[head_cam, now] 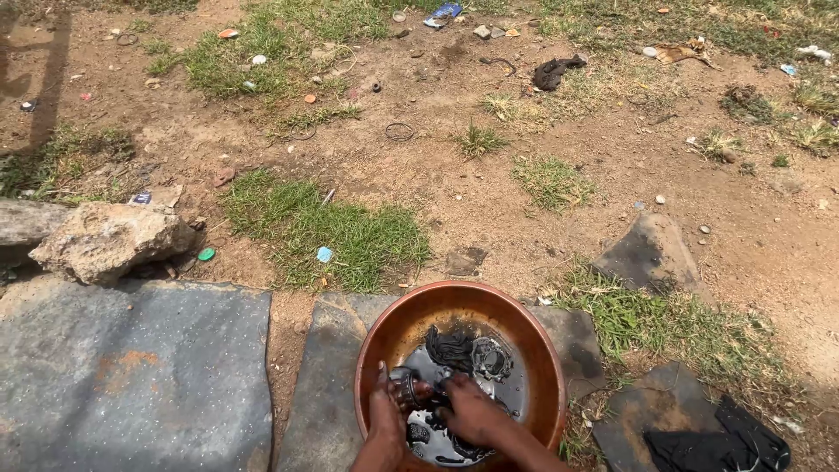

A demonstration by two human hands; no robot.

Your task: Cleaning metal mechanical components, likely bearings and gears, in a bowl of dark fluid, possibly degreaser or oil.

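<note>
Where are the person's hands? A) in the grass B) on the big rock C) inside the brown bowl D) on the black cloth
C: both the left hand and the right hand are down inside the brown bowl, among dark, grimy metal parts in black liquid.

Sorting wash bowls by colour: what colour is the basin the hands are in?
Reddish-brown, coppery basin; head view.

Harsh overhead sun, washed-out dirt – short dark shadows; sharp focus, slight bending at edges.
</note>
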